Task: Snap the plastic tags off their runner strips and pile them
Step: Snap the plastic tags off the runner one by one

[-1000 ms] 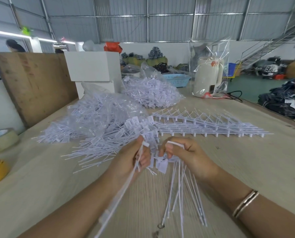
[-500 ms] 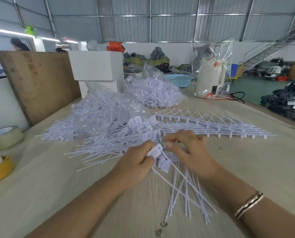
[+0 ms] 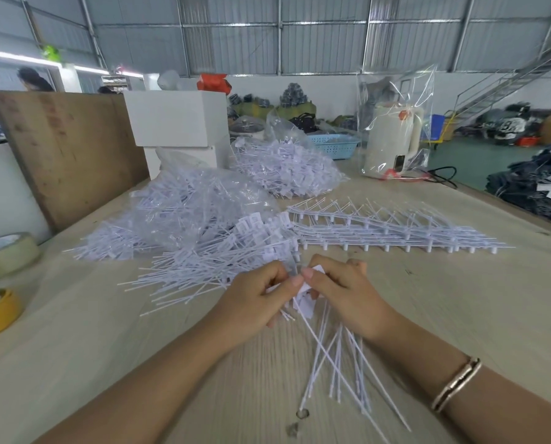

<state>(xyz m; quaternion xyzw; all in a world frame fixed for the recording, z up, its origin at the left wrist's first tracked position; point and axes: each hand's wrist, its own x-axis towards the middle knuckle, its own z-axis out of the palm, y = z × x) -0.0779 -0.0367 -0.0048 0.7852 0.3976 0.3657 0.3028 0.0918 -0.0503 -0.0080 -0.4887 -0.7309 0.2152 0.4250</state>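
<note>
White tags [image 3: 306, 302] bunched at centre, tails fanning toward 5 o'clock; loose pile [image 3: 203, 267] at 10 o'clock; runner strips [image 3: 389, 232] at 1 o'clock.

Two bare forearms reach in from the lower corners and meet mid-frame. The left hand [image 3: 251, 296] and right hand [image 3: 348, 293] curl inward, thumb tips touching, fingers pinching.

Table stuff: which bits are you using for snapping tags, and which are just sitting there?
For the job:
left hand and right hand, both pinching the tags
loose tag pile
runner strips
bagged tags

Just lying about:
tape rolls
white boxes
kettle
blue basket
</note>
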